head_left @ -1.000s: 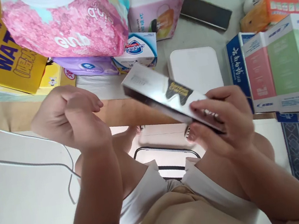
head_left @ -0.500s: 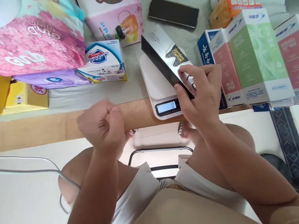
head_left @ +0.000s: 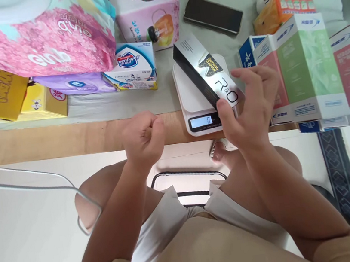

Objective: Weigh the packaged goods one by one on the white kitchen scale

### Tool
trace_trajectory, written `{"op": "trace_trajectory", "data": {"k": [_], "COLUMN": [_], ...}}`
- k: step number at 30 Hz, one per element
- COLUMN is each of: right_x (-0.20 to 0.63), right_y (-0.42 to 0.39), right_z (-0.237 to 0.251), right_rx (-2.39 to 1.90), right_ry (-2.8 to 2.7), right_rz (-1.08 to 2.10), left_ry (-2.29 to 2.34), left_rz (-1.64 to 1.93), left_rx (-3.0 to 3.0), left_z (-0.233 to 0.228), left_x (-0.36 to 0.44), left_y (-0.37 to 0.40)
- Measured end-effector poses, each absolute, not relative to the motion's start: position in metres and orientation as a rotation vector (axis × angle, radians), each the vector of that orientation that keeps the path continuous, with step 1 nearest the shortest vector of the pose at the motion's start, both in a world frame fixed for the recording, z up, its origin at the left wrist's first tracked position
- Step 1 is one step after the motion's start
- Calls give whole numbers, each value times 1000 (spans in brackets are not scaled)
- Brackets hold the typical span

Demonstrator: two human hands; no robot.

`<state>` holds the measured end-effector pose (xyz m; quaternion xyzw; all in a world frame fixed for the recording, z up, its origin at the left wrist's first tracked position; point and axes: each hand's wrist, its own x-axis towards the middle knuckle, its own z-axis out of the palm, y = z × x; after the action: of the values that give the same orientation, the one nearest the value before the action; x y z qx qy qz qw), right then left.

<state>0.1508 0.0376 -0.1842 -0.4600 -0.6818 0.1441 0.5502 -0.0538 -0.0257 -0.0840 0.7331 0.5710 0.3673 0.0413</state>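
A black-and-silver toothpaste box [head_left: 207, 68], printed "Bamboo Charcoal" and "R&O", lies aslant on a white kitchen scale [head_left: 185, 90]. The scale's lit display [head_left: 201, 121] faces me; its small digits are hard to read. At the box's near end is my right hand [head_left: 251, 107], fingers spread and lifted off the top, with the thumb at the box's lower left corner. My left hand [head_left: 143, 139] is closed in a fist over the wooden table edge [head_left: 104, 134], left of the scale, with nothing visible in it.
Behind the scale lies a black phone [head_left: 213, 15]. Several tall cartons, one a green carton [head_left: 309, 64], stand to the right near an orange pack [head_left: 283, 9]. On the left are a Safeguard box [head_left: 133, 63], a pink wipes pack [head_left: 42, 45] and yellow boxes. A cable [head_left: 39, 184] hangs lower left.
My right hand's fingers have come off the toothpaste box and spread, leaving it on the scale. My left fist has moved right. The view has shifted slightly.
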Motion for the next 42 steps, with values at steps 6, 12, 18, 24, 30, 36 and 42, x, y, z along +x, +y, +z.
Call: {"op": "trace_trajectory", "data": {"k": [6,12,18,24,30,36,42], "right_x": [154,154,159,163,161,164,167], "right_y": [30,35,31,27,26,26,27], "right_z": [-173,-177,-170,-174,-174,-172,-177], "right_rx": [-928,-951,-930,-972,-1019,-1102,-1134], "right_ry": [-1632,-1584,-1568,-1481,-1445,-1447,-1447], "right_rz": [301,283,377,580,583,591,578], "left_ry": [1656,1683,1632,1632,1624,1550,1407], "left_rz": [1074,1051,894,848,956,996,871], "left_rx": [2201,1986,1954,1927,2227,2167,2044], "left_z": [-92,-101,-108,-110,-107,-103,-97], "left_x": [-45,-41,-41,-40,-40,-40,-38], "left_y": [-26,-25,-26,-29,-24,-23,-27]}}
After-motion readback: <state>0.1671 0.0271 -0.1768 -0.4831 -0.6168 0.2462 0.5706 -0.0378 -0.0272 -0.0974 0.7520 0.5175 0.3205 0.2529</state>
